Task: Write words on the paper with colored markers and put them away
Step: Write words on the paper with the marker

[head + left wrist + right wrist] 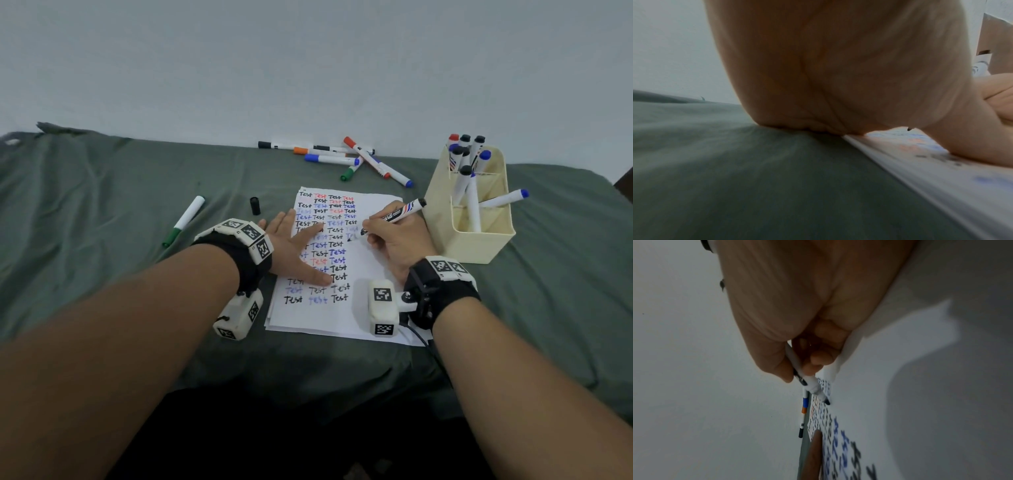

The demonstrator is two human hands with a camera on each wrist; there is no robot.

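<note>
A white paper point(368, 270) covered in rows of "Test" in black, red and blue lies on the green cloth. My left hand point(294, 246) lies flat on its left side, fingers spread; in the left wrist view the palm point(828, 73) fills the frame, its heel at the paper's edge point(900, 165). My right hand point(390, 236) pinches an uncapped black marker point(399, 215), tip on the paper at the right column. The right wrist view shows the marker point(812, 384) held by thumb and fingers, its tip on the paper point(869, 402). A black cap point(255, 205) lies left of the paper.
A cream holder point(479, 219) with several markers stands right of the paper, close to my right hand. A loose pile of markers point(342, 158) lies behind the paper by the wall. A green marker point(184, 221) lies at the left. The cloth's front edge point(308, 383) drops off near me.
</note>
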